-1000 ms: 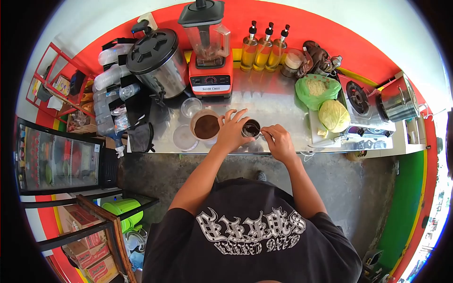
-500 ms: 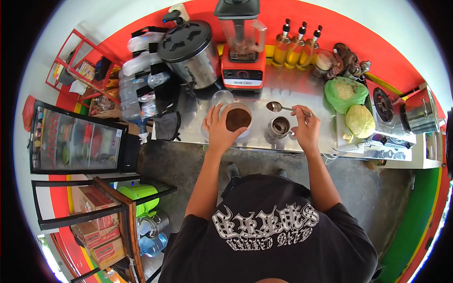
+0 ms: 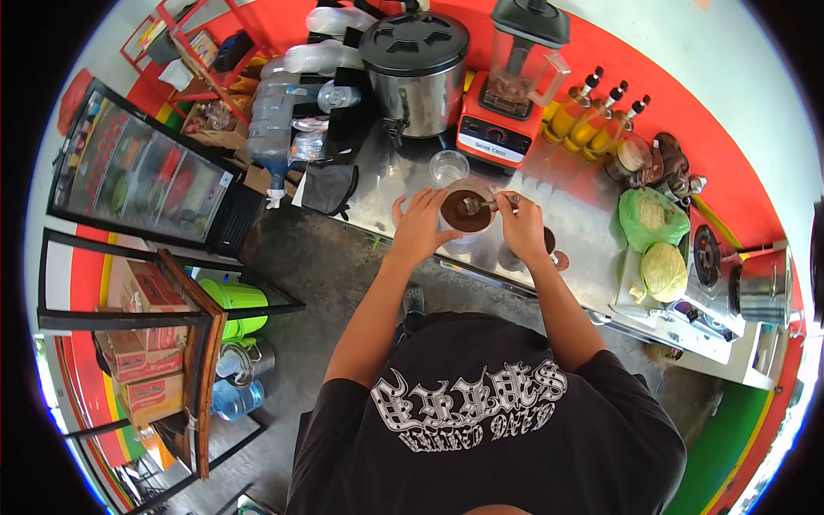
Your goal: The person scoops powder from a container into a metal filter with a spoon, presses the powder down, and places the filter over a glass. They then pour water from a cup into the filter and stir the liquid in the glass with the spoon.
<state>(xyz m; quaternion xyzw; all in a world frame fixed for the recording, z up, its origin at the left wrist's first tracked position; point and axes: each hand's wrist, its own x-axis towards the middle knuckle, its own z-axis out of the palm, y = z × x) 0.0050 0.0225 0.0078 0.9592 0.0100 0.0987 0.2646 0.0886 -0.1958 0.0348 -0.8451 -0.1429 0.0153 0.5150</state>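
Observation:
My left hand (image 3: pixel 418 225) is curved around the near left side of a clear round tub (image 3: pixel 488 196), thumb and fingers against its wall. Dark brown powder (image 3: pixel 464 221) fills the tub. My right hand (image 3: pixel 522 225) grips a metal spoon (image 3: pixel 487 204) by its handle, and the spoon's bowl is inside the tub at the powder. A small metal cup (image 3: pixel 549 236) stands on the counter under my right wrist, mostly hidden by it. Behind the tub sits a small clear plastic container (image 3: pixel 449 166).
On the steel counter (image 3: pixel 577 225) stand a large steel pot (image 3: pixel 419 99), a red blender (image 3: pixel 491 133) and several oil bottles (image 3: pixel 566 116). To the right are a green bag (image 3: pixel 654 219), a cabbage (image 3: pixel 664 270) and a stove (image 3: pixel 707 257). A fridge (image 3: pixel 142 167) is at left.
My right hand has brought the spoon left, from above the counter into the tub. My left hand stays on the tub. The view has turned, shifting the counter.

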